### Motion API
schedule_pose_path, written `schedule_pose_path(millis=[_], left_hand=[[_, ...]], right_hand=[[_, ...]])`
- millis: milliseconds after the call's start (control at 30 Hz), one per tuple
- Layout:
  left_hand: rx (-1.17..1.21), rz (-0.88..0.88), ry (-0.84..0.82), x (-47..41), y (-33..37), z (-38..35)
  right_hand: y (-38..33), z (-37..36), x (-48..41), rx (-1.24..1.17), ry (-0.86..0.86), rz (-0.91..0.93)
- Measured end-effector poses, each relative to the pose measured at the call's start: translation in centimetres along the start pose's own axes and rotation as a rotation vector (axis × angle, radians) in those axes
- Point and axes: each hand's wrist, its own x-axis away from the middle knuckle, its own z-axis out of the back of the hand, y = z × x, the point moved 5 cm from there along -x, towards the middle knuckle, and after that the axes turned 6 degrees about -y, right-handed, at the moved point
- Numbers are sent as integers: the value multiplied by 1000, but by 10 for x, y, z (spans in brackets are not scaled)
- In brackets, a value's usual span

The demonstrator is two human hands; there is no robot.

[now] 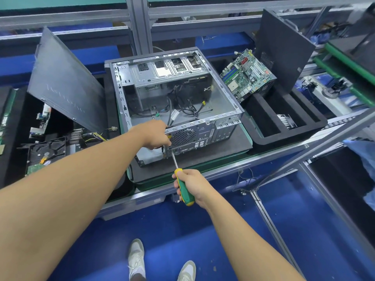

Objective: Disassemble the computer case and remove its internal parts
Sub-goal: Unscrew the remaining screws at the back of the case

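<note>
Two grips busy: right hand (191,184) clamped on green-yellow plastic screwdriver (185,196), left hand (155,135) clasping grey metal computer case (203,134); probably a rear screw needs turning next.

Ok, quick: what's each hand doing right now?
Left hand: curled against the computer case rear; grip cannot be told.
Right hand: holding the green-and-yellow screwdriver.

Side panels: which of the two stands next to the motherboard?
The right-hand panel, directly behind the green motherboard; the left-hand panel leans above a hard drive.
</note>
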Motion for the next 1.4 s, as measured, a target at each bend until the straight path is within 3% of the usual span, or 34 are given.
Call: schedule_pose_path(millis=[233,333,400,500,667,767,967,1133,1300,1333,1400], left_hand=[[-11,-6,10,-1,0,1],[-2,-9,4,-1,-1,1],[2,-12,4,-1,-1,1],[7,-12,2,-2,-1,1],[11,0,-16,-2,-2,0],[-35,-7,3,0,0,1],[-10,40,-17,-1,0,0],[39,40,-25,0,0,0],[69,29,-38,1,2,-1],[73,29,-35,1,2,0],[79,32,-30,2,2,0]], right_hand=[[-16,0,12,800,404,131],[-19,-4,15,1018,518,151],[-17,-4,12,900,462,143],[-9,0,7,360,280,88],[-1,-1,3,-223,-82,-184],[-2,0,3,-314,-212,-208],[7,-1,2,-423,-175,-121],[6,2,7,-67,44,-10],[-16,-3,19,1007,481,78],[-19,-6,21,1109,529,93],[-22,-8,21,1075,514,112]])
